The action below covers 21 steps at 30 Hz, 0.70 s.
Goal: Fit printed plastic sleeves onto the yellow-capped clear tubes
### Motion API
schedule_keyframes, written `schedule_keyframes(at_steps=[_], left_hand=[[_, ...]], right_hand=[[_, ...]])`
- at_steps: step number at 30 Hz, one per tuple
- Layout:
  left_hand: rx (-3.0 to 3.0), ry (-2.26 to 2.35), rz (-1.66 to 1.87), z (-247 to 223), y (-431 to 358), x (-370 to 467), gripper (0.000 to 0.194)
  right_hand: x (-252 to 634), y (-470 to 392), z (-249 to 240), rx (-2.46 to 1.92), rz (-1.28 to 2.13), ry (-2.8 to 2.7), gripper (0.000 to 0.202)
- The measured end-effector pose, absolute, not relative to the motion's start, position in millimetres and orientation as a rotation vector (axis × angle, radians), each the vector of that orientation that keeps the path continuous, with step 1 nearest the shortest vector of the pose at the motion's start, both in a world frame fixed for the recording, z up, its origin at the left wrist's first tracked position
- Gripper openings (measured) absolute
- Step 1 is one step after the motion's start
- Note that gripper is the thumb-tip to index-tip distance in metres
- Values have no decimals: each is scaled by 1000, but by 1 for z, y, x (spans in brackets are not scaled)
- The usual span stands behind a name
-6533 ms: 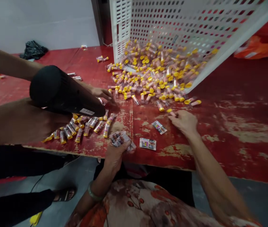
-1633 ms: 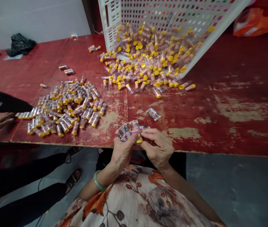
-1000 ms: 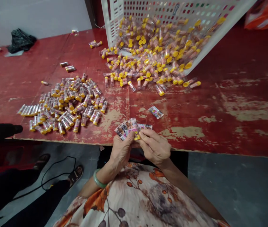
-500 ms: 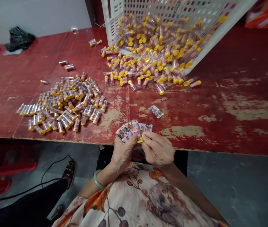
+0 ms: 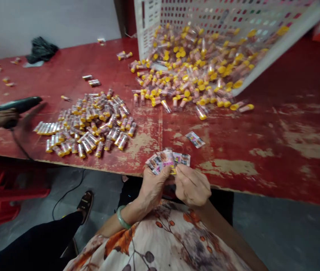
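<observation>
A fan of small printed labels [image 5: 165, 156], white, pink and yellow with pictures, is gripped in my left hand [image 5: 152, 186], thumb across the front. Close beside it, my right hand [image 5: 192, 184] is closed in a pinch at the right edge of the labels; its fingertips partly hide what they hold. Both hands are just in front of the table's near edge. A single loose label [image 5: 195, 139] lies flat on the table beyond them. To the left is a pile of small clear tubes [image 5: 92, 120] with yellow caps and printed wraps.
A tipped white plastic basket [image 5: 144, 34] spills unwrapped yellow-capped tubes [image 5: 188, 75] on the worn red table [image 5: 290, 143]. At left, another person's hand [image 5: 1, 118] holds a dark dryer-like tool [image 5: 21, 104] with a cord. A black plastic bag [image 5: 41, 49] lies farther back; red stools [image 5: 13, 188] stand below.
The other person's hand and the dark tool have come into view at left. The whole scene has shifted slightly right and down. My hands keep nearly the same hold on the labels.
</observation>
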<state>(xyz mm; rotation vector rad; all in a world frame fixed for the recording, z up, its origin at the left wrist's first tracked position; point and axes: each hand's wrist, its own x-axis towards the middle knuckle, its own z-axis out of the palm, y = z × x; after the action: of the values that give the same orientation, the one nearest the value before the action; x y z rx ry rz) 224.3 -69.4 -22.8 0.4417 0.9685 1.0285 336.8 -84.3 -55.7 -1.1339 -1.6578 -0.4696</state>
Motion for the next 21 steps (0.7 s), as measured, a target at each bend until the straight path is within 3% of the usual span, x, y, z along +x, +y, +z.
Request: schedule_keyframes(at_steps=[9,16,21], left_hand=[[412,992,1099,-32,-61,211,44],[484,1044,1110,-52,-40,191,54],[489,1052,1170,-54,-29,180,50]], right_hand=[[322,-65,-70,-1049,-525,-1730,17],[302,-41,-85,-1081,-285,-1803,13],[288,-25,-92,-1050,-463,-1827,16]])
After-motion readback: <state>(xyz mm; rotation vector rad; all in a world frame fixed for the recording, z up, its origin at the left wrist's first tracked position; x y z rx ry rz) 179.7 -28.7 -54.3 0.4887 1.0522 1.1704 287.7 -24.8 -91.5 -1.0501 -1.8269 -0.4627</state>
